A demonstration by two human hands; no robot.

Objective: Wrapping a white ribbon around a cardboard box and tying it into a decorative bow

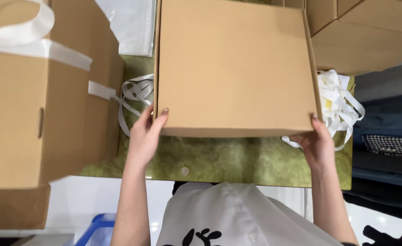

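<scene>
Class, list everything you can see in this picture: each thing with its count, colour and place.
Flat cardboard box: one, brown, centre of table, held at both near corners.
Large carton: one, brown, left, bound with white straps.
Stacked cartons: at least two, brown, top right.
Strap tangle: one, white, right of box.
Loose straps: a few, white, left of box.
Table: one, mottled green.
Left hand: on box's near left corner.
Right hand: on near right corner.

Cardboard boxes: three clear — flat closed box (235, 64) at centre, large taped box (32, 114) at left, box (362, 38) at upper right. Strap tangles: two (137, 93), (340, 102). Hands on centre box: two (144, 134), (317, 141). Clear plastic sheet: one (130, 23).
</scene>
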